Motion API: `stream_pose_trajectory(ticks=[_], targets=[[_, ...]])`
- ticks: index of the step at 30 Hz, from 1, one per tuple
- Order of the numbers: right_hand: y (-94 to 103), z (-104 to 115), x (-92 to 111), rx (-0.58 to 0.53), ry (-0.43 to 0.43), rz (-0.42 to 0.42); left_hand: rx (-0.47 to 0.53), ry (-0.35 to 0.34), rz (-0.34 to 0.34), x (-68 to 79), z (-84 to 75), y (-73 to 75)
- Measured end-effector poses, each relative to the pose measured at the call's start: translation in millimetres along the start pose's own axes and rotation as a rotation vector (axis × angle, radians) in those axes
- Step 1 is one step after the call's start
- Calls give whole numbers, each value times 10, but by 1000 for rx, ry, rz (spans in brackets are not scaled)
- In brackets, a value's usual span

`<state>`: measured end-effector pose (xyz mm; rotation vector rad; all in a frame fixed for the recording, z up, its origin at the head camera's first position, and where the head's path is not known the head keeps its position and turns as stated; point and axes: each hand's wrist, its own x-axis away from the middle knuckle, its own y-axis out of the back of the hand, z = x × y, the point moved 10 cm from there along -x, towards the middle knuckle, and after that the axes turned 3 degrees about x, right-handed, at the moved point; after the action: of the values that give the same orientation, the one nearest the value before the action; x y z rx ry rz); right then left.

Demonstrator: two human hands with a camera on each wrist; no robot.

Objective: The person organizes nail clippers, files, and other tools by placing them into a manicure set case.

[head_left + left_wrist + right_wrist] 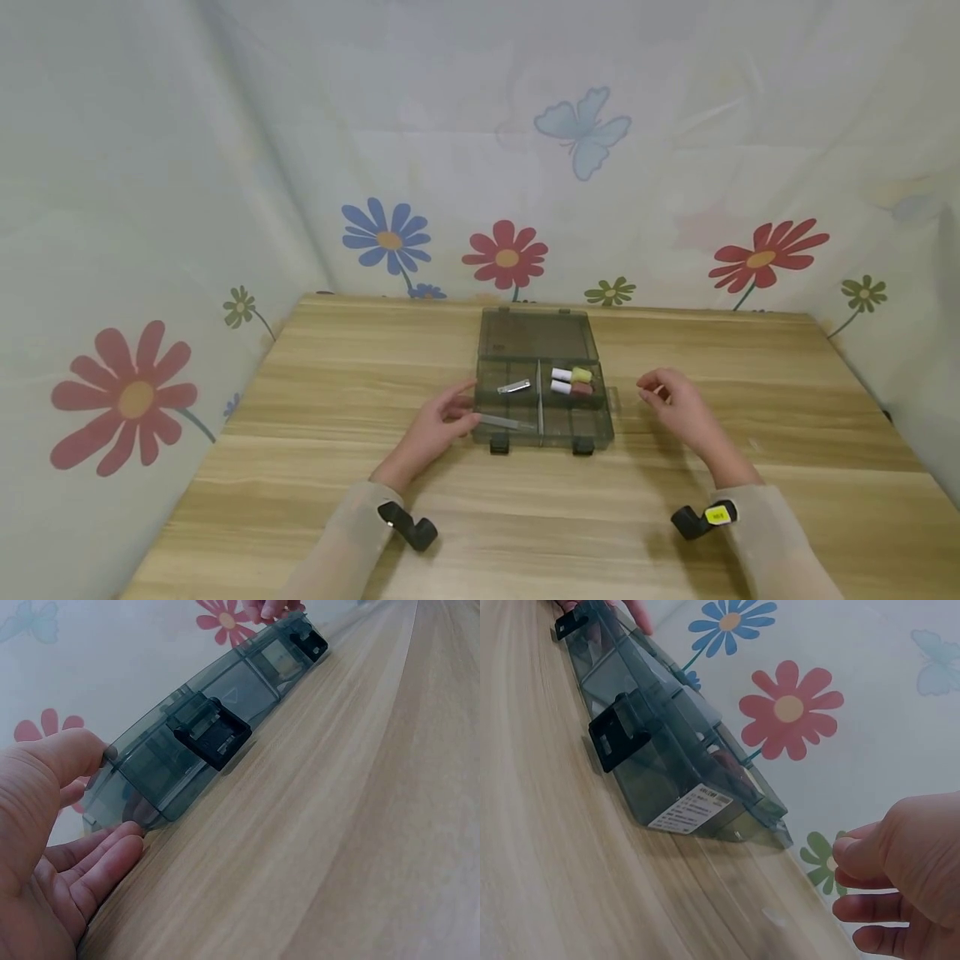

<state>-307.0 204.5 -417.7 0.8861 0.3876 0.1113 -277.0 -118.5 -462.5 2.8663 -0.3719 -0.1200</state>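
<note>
A dark translucent compartment box [543, 361] lies on the table with its lid folded back toward the wall. In its left section are a silver nail clipper [513, 387] and a flat strip like a nail file [497, 422]. Two small bottles with white caps, one yellow [581, 375] and one dark red [581, 389], lie in the back right section. My left hand [435, 425] holds the box's left side, thumb at the top rim and fingertips by the lower edge. To the right of the box, my right hand [675, 408] hovers apart, fingers loosely curled around nothing.
Two black latches [499, 443] hang from the box's front edge. A printed label [691, 808] is on its right wall. The wood-grain table [540, 525] runs back to a flower-printed cloth [450, 150].
</note>
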Motion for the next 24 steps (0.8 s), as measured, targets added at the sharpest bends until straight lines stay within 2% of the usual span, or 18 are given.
stream_pose_trajectory(ticks=[9, 24], targets=[[-68, -152, -17, 16, -41, 28, -3, 9, 8, -1, 7, -1], [-198, -345, -46, 46, -41, 54, 4, 2, 10, -6, 23, -8]])
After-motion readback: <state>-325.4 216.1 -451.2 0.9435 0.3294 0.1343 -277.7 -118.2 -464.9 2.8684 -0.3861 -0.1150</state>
